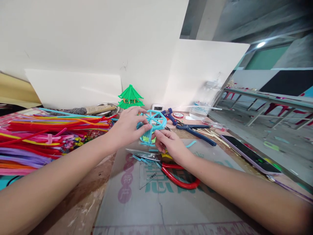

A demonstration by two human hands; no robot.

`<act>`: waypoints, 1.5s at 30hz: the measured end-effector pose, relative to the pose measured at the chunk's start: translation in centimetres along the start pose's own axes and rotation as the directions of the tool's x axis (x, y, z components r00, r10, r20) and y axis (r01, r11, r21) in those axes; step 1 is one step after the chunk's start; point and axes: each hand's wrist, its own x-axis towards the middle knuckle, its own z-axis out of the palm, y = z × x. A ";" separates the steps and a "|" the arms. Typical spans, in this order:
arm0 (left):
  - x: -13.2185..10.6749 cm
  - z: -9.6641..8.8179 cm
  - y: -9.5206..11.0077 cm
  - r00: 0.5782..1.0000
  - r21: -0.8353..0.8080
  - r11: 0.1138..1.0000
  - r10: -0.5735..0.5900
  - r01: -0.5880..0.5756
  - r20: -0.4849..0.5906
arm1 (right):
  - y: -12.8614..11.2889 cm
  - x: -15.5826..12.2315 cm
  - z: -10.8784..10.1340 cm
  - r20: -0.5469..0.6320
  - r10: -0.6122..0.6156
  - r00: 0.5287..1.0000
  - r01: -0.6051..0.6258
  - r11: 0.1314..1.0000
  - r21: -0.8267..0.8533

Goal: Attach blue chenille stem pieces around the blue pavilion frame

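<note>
A light blue wheel-shaped frame point(156, 119) with spokes, apparently made of pipe cleaners, stands upright on the mat. My left hand point(132, 125) grips it from the left, thumb in front and fingers over the top. At its lower right, my right hand point(170, 143) is closed in a pinch; what lies between thumb and finger is too small to make out. Just below are scissors point(181, 178) with red handles, lying on the mat beside a clear set square point(149, 176). Short blue pieces point(144, 160) are scattered near the blades.
Bundles of coloured pipe cleaners point(49, 140) fill the left side. Behind stand a green tree model point(130, 98), a small digital clock point(157, 107) and a blue glue gun point(170, 116). Pliers point(195, 130), wooden sticks point(217, 137), a phone point(250, 153) and a plastic bottle point(201, 104) are at right.
</note>
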 end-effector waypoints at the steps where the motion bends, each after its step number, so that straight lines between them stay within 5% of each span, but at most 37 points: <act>1: 0.0 0.0 0.0 1.000 0.001 1.000 -0.001 0.001 -0.005 | 0.0 -0.1 -0.1 -0.008 -0.039 0.999 0.038 0.996 -0.081; 4: 0.1 -0.2 -0.1 0.999 0.005 0.999 -0.037 0.037 -0.020 | 0.1 -0.2 -0.9 -0.020 -0.325 0.945 0.280 0.843 -0.460; 7: 0.2 -0.2 -0.4 0.995 -0.020 0.996 -0.093 0.092 -0.026 | 0.3 -0.1 -2.0 0.171 -0.628 0.759 0.534 0.450 -0.716; 10: 0.3 -0.1 -0.7 0.992 -0.073 0.990 -0.122 0.121 -0.015 | 0.5 0.0 -2.5 0.327 -0.705 0.629 0.608 0.184 -0.772; 13: 0.4 0.0 -1.0 0.990 -0.098 0.985 -0.140 0.141 0.024 | 0.2 0.0 -2.5 0.375 -0.720 0.583 0.612 0.087 -0.786; 27: 0.3 0.7 -0.5 0.994 -0.133 0.985 -0.111 0.109 -0.008 | -0.3 0.1 -2.4 0.418 -0.729 0.541 0.634 0.028 -0.773; 45: 0.3 0.7 -0.5 0.995 -0.113 0.990 -0.093 0.090 -0.022 | -0.5 -0.3 -1.7 0.279 -0.748 0.602 0.663 0.274 -0.697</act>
